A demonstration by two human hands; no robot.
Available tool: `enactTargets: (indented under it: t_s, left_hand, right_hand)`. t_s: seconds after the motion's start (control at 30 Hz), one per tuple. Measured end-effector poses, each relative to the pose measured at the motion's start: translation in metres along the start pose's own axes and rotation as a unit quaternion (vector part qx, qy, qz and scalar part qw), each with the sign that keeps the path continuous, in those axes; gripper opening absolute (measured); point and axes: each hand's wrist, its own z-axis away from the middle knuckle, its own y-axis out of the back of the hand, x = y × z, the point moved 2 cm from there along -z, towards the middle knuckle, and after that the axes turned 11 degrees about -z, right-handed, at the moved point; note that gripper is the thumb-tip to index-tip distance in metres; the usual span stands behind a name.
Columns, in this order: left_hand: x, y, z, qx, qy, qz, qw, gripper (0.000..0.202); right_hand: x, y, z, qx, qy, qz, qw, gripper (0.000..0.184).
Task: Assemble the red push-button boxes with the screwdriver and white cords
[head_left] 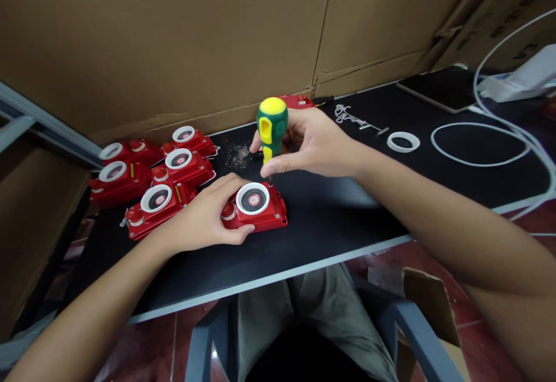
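Note:
A red alarm unit (pixel 274 213) with a white ring around a dark round face lies on the black table. My left hand (pixel 212 211) is closed around its left end, thumb along the near side and fingers over the far side. In my right hand (pixel 310 142) is a screwdriver (pixel 273 127) with a green and yellow handle, gripped by thumb and fingers. The screwdriver stands nearly upright, its tip at the far right corner of the unit. My fingers partly hide the unit's small red dome.
Several similar red units (pixel 174 165) stand together at the left. A loose white ring (pixel 403 142), metal pieces (pixel 373 128) and a coiled white cable (pixel 482 144) lie to the right. Cardboard (pixel 208 40) walls the back. A dark tablet-like slab (pixel 434 95) sits at the far right.

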Motion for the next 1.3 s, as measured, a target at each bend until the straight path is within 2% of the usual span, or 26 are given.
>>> enactTargets:
  t_s: [0.1,0.43,0.6,0.83,1.03,1.13,1.3]
  left_hand:
    - [0.000,0.000,0.000,0.001,0.002,0.001,1.000,0.046]
    - [0.001,0.001,0.001,0.003,-0.006,0.003,1.000,0.046]
    - [0.000,0.000,0.002,0.006,-0.008,0.009,1.000,0.047]
    - [-0.001,-0.002,0.003,-0.007,0.013,0.012,1.000,0.051]
    - [-0.001,-0.003,0.003,-0.007,0.005,0.022,1.000,0.053]
    - [-0.001,-0.002,0.002,-0.004,0.000,0.023,1.000,0.050]
    - [0.000,-0.002,0.002,-0.002,0.000,0.019,1.000,0.051]
  right_hand:
    - [-0.001,0.004,0.002,0.004,-0.017,-0.009,1.000,0.063]
    - [-0.025,0.008,0.008,-0.030,-0.027,-0.096,0.995,0.067]
    - [-0.020,0.006,0.009,-0.032,-0.036,-0.114,0.992,0.061]
    - [-0.015,0.000,0.008,-0.099,-0.011,-0.177,0.979,0.047]
    - [-0.014,-0.003,0.005,-0.115,-0.018,-0.176,0.977,0.031]
    - [-0.012,-0.003,0.003,-0.083,-0.025,-0.161,0.983,0.032]
    - [-0.007,0.000,0.000,0.050,-0.026,-0.059,0.997,0.043]
